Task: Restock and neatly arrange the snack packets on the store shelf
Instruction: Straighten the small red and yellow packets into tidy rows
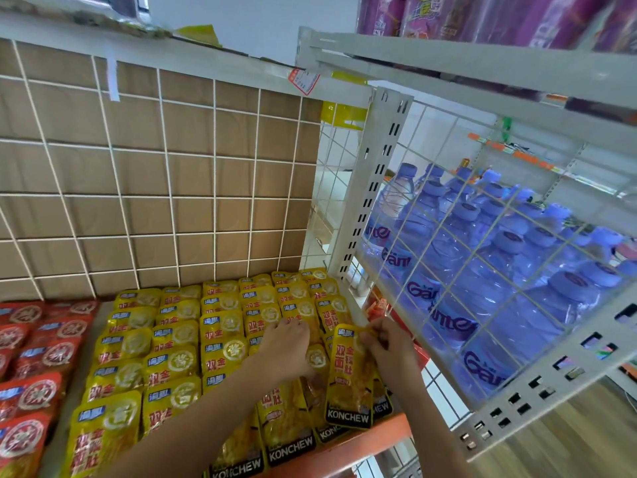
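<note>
Yellow KONCHEW packet (349, 377): upright at the right front of the shelf (382, 430), top edge pinched by right hand (387, 345) | left hand (286, 346): palm-down on the yellow packet rows (179, 353), finger grip cannot be told | red packets (31, 360): left | water bottles (482, 257): right, behind wire panel (458, 215)

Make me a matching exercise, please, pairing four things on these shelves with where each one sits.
Things:
1. red snack packets
2. water bottles
3. purple packs
4. raised yellow packet

Places:
A. behind the wire panel
B. pinched by the right hand
C. left end of the shelf
D. on the upper shelf, top right

Pairs: 1-C, 2-A, 3-D, 4-B
</note>
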Demonstrator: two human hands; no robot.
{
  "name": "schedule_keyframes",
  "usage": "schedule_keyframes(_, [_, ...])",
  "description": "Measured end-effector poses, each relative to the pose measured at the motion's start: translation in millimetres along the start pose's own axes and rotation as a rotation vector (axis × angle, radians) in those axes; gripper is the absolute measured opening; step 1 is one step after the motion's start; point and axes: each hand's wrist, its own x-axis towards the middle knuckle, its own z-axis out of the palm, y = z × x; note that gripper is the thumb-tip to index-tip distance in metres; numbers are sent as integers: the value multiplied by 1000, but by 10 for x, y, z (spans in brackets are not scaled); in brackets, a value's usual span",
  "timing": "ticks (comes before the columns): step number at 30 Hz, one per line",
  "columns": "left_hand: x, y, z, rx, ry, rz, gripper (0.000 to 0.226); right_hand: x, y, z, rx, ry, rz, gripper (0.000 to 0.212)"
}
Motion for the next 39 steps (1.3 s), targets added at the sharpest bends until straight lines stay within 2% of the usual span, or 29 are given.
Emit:
schedule_keyframes(4, [56,-48,-8,-84,-3,6,45,26,22,12,-19,-6,4,13])
schedule_keyframes(11, [81,-123,-35,-196,-9,55,20,59,-27,60,-41,-24,18,13])
schedule_keyframes(15, [118,-158,-5,-226,27,47,19,96,-39,63,-35,-25,38,17])
schedule_keyframes(28, [288,-212,7,-337,50,28,16,218,31,44,35,-14,111,8])
schedule_keyframes(39, [473,-333,-84,-496,132,103,14,240,-52,69,33,-36,62,16])
